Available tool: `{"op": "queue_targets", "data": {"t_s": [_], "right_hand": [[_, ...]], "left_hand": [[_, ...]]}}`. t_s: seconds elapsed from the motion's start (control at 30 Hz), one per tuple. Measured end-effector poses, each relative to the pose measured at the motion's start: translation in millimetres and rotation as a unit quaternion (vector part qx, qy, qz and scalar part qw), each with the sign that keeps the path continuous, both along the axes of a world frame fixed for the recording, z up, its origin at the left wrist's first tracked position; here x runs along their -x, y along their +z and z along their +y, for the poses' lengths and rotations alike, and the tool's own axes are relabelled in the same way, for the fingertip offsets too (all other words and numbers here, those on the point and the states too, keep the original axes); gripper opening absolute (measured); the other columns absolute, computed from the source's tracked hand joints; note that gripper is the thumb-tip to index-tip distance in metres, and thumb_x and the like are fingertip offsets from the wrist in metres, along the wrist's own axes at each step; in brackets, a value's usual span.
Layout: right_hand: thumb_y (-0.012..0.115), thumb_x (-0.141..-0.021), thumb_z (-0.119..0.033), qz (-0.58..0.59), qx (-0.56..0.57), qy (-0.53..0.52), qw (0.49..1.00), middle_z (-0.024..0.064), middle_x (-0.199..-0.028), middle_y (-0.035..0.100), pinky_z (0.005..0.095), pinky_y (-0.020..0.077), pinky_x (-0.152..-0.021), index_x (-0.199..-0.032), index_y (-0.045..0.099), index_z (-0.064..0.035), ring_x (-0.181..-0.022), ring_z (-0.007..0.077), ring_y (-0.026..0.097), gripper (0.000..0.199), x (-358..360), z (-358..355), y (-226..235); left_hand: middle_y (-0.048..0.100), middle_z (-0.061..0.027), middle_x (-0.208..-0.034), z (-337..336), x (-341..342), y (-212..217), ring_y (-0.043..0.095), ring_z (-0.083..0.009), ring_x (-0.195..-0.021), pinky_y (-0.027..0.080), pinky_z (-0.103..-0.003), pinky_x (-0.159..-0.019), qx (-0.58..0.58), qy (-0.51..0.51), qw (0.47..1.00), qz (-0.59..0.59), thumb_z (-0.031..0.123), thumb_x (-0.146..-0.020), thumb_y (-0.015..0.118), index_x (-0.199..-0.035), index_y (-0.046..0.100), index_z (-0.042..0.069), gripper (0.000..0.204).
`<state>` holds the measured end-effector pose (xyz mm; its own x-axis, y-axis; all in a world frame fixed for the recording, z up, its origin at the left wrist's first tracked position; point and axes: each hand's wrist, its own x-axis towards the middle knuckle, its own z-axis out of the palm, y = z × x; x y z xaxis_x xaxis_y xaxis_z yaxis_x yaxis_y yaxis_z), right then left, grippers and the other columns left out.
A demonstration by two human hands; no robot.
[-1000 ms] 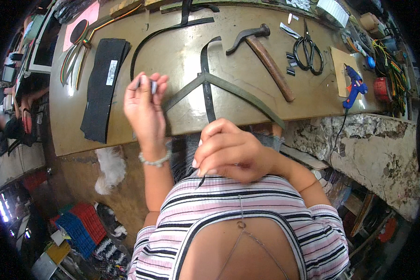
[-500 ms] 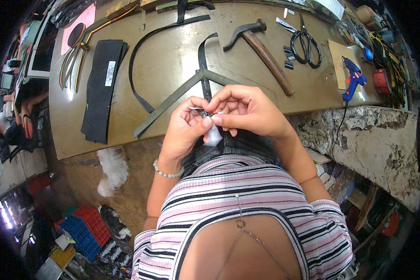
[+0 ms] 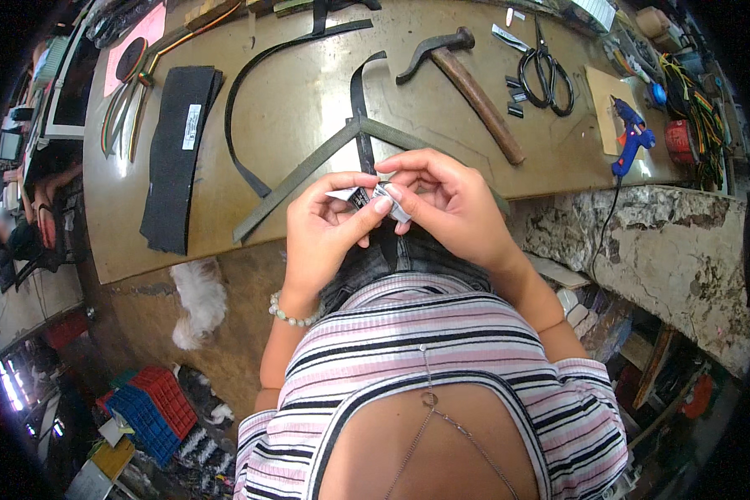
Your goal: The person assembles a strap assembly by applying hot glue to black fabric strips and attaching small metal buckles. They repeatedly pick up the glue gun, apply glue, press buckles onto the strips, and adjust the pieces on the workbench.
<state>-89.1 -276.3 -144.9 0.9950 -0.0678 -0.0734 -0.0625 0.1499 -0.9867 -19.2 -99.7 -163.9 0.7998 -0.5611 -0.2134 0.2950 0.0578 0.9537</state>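
At the table's front edge, my left hand (image 3: 329, 221) and my right hand (image 3: 454, 208) meet with thumbs and fingertips pinched together. Between them is a small black-and-white label (image 3: 359, 197), with a whitish, shiny piece (image 3: 389, 202) under my thumbs. The fingers partly hide both. A black strap (image 3: 363, 137) runs from the tabletop down to my fingertips. An olive webbing strap (image 3: 300, 179) is bent to a peak where it meets the black strap. Its right arm passes behind my right hand.
On the table (image 3: 308, 92) lie a hammer (image 3: 475, 100), scissors (image 3: 546, 75), small black pieces (image 3: 516, 96), a blue glue gun (image 3: 633, 142), a black fabric panel (image 3: 179, 158) and a curved black strap (image 3: 232, 108). A fluffy white animal (image 3: 198, 304) is on the floor.
The whitish piece hung below my fingers and now sits higher, between my thumbs. More of the black-and-white label shows. My right hand has turned slightly.
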Motion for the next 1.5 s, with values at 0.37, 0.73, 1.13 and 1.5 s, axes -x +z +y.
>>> {"op": "queue_targets", "data": {"t_s": [0.37, 0.73, 1.13, 1.5], "right_hand": [[0.068, -0.097, -0.009, 0.083, -0.131, -0.019, 0.988, 0.0102, -0.101, 0.071, 0.0241, 0.0573, -0.076, -0.12, 0.065, 0.0069, -0.08, 0.0104, 0.068, 0.028, 3, 4, -4], [0.066, -0.097, -0.008, 0.042, -0.061, 0.005, 0.997, 0.0097, -0.102, 0.071, 0.0237, 0.0581, -0.076, -0.115, 0.068, 0.0065, -0.083, 0.0103, 0.068, 0.023, 5, -3, -1], [0.067, -0.097, -0.009, 0.083, -0.056, -0.008, 0.995, 0.0076, -0.097, 0.07, 0.0226, 0.0571, -0.075, -0.112, 0.067, 0.0068, -0.082, 0.0097, 0.068, 0.022, 1, -3, -3], [0.067, -0.097, -0.009, 0.079, -0.033, 0.01, 0.996, 0.0069, -0.097, 0.07, 0.0213, 0.0568, -0.071, -0.112, 0.067, 0.0065, -0.08, 0.0088, 0.067, 0.021, 0, -1, -1]], "left_hand": [[0.067, -0.0063, -0.084, 0, 5, 0, 0.059, -0.0071, -0.065, 0.048, -0.02, -0.054, 0.059, 0.05, 0.996, 0.037, 0.013, -0.095, 0.072, -0.105, 0.065, -0.003, 0.02], [0.07, -0.0058, -0.088, 2, 0, 13, 0.059, -0.0062, -0.061, 0.045, -0.019, -0.05, -0.061, 0.025, 0.997, -0.05, 0.008, -0.088, 0.077, -0.099, 0.071, -0.001, 0.015], [0.057, 0.0013, -0.067, 10, -7, -6, 0.046, -0.0024, -0.054, 0.032, -0.019, -0.047, 0.037, 0.04, 0.998, 0.013, 0.018, -0.101, 0.064, -0.077, 0.061, 0.006, 0.027], [0.063, 0.0031, -0.082, 9, -7, 12, 0.045, -0.0008, -0.063, 0.032, -0.018, -0.054, -0.131, -0.003, 0.96, -0.247, 0.009, -0.085, 0.079, -0.092, 0.073, 0.002, 0.012]]}}
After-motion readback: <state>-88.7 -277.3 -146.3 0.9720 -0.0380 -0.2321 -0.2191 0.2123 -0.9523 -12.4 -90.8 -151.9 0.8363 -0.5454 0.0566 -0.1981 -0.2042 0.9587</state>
